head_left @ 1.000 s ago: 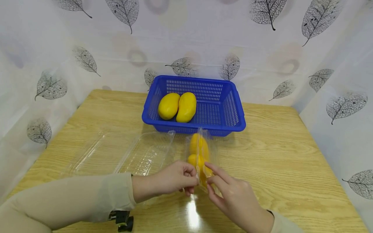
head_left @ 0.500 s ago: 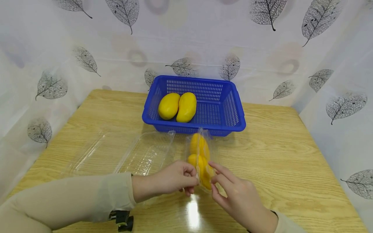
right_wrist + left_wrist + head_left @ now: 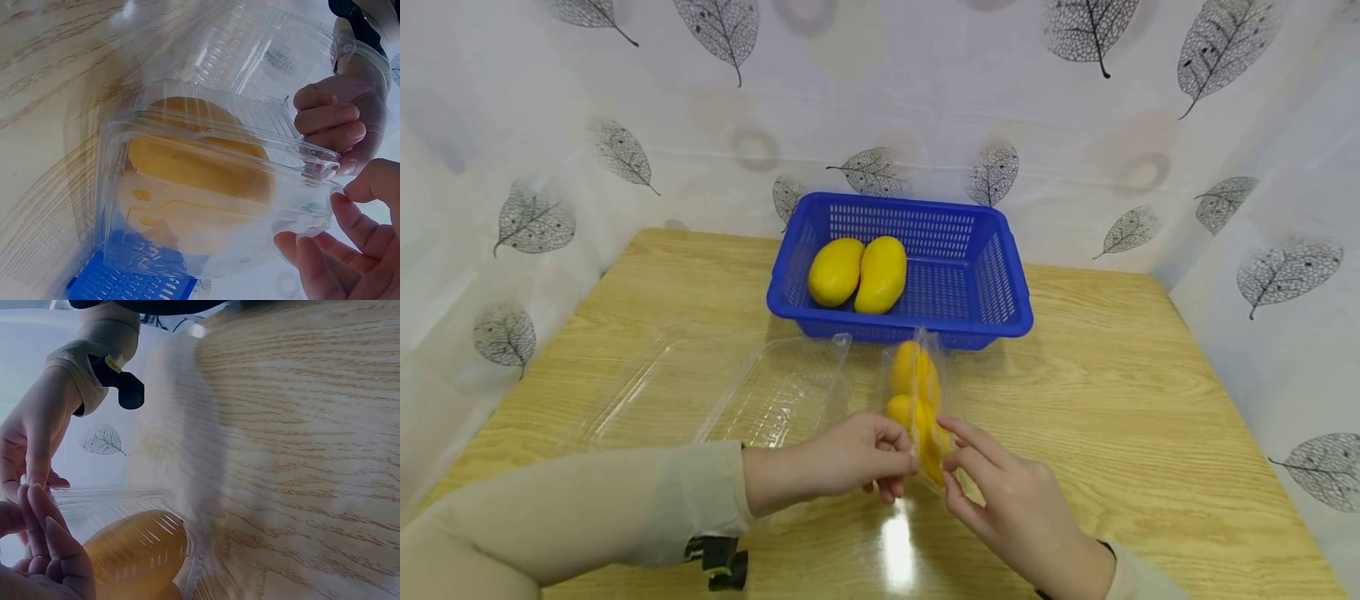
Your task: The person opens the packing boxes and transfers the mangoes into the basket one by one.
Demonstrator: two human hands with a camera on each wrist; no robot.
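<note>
Mid-tabletop [image 3: 1112, 400], left hand [image 3: 868, 460] pinching near end of clear container [image 3: 212, 200], right hand [image 3: 1015, 504] in light fingertip pinch alongside, blue basket [image 3: 842, 327] just beyond, room rightward to edge.

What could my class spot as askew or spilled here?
The clear container with yellow fruit inside seems stood on its edge, whereas the open container nearby lies flat; that mismatch looks odd. I see no spill.

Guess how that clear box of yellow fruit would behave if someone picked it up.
The clear box looks thin-walled, so it would probably flex when squeezed. The rounded yellow fruit inside may shift if it tips. With fruit filling much of it, it is likely heavier than bare plastic suggests.
</note>
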